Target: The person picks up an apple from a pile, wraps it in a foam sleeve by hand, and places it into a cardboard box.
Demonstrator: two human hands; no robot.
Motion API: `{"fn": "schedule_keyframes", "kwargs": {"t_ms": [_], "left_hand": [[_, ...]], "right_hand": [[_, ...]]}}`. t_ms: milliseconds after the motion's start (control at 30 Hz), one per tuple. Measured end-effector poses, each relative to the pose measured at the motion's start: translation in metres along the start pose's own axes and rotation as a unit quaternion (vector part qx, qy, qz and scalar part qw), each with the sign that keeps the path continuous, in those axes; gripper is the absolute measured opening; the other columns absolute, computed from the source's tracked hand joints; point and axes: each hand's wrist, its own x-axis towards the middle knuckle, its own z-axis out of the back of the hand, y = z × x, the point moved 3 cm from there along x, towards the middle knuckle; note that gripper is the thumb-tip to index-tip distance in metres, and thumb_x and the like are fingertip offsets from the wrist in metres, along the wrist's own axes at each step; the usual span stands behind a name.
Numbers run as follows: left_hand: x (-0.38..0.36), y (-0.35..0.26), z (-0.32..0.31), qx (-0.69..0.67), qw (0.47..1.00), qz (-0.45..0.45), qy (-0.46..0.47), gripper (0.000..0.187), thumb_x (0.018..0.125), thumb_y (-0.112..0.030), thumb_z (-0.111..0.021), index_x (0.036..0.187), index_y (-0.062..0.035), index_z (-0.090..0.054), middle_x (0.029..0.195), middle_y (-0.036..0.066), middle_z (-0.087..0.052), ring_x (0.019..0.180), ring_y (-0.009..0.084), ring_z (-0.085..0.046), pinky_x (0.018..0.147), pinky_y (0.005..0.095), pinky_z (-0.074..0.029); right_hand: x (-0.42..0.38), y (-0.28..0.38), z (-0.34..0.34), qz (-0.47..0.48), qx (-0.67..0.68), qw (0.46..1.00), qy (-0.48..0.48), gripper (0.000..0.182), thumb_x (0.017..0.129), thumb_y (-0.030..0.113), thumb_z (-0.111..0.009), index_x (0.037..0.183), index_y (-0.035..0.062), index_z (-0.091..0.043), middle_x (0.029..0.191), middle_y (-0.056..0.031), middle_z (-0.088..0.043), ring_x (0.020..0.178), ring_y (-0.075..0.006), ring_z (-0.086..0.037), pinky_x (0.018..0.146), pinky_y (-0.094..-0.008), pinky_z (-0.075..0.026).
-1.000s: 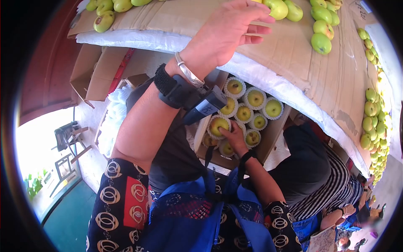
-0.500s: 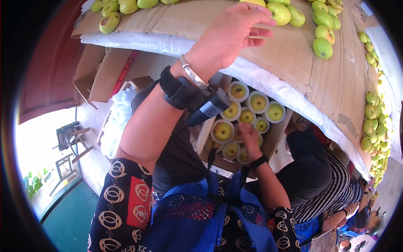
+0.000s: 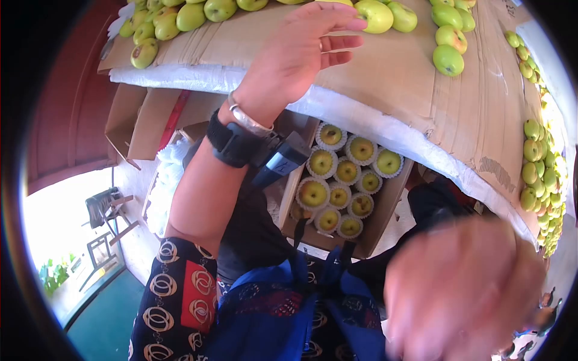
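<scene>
My left hand point(image 3: 300, 53) reaches over the cardboard-covered table, its fingers stretched out and apart. Its fingertips are right at the edge of a green apple point(image 3: 376, 17), in a row along the far side. A band and a small black device circle that wrist. Large and smeared by motion, my right hand point(image 3: 463, 289) is raised close to the camera at the lower right; its fingers are indistinct. Below the table edge stands a cardboard box point(image 3: 385, 225) of yellow-green apples point(image 3: 347, 171), each in a white foam sleeve.
The cardboard table top point(image 3: 385, 72) has a white padded edge. More apples point(image 3: 447, 59) lie on it, with a long heap point(image 3: 536, 174) at the right. White foam sleeves point(image 3: 170, 180) fill a box at left. Folding chairs point(image 3: 108, 210) stand further left. People appear at the far right.
My right hand has left the box and come up toward the camera on the right. An apple now shows where it was. The view has shifted; my left hand stays by the green apple.
</scene>
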Motion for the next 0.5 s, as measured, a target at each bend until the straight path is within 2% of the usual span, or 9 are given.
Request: {"fn": "schedule_keyframes", "kwargs": {"t_ms": [67, 133, 500], "left_hand": [[0.001, -0.002, 0.0, 0.002, 1.0, 0.004, -0.004, 0.026, 0.085, -0.023, -0.053, 0.107, -0.0075, -0.053, 0.109, 0.008, -0.058, 0.094, 0.0158, -0.054, 0.079, 0.0277, -0.042], [0.003, -0.001, -0.002, -0.001, 1.0, 0.006, -0.009, 0.027, 0.085, -0.023, -0.053, 0.107, -0.0072, -0.053, 0.109, 0.008, -0.058, 0.094, 0.0159, -0.054, 0.079, 0.0278, -0.042], [0.001, -0.001, -0.008, 0.0, 1.0, -0.012, -0.005, 0.022, 0.086, -0.022, -0.052, 0.104, -0.0086, -0.053, 0.103, 0.008, -0.06, 0.091, 0.0156, -0.055, 0.078, 0.0293, -0.043]], "right_hand": [[0.0, 0.018, 0.0, 0.033, 0.05, 0.996, 0.07, 0.014, 0.082, 0.001, -0.043, 0.096, 0.0007, -0.046, 0.091, -0.0159, -0.052, 0.075, -0.0194, -0.053, 0.068, -0.0326, -0.044], [-0.001, 0.028, 0.001, 0.038, 0.076, 0.992, 0.098, 0.014, 0.082, 0.001, -0.043, 0.096, 0.001, -0.046, 0.091, -0.0156, -0.052, 0.076, -0.0193, -0.053, 0.068, -0.0328, -0.044], [0.008, 0.048, -0.006, 0.022, 0.107, 0.985, 0.131, 0.011, 0.083, 0.006, -0.045, 0.093, 0.0031, -0.046, 0.091, -0.0139, -0.051, 0.077, -0.0188, -0.052, 0.069, -0.0335, -0.044]]}}
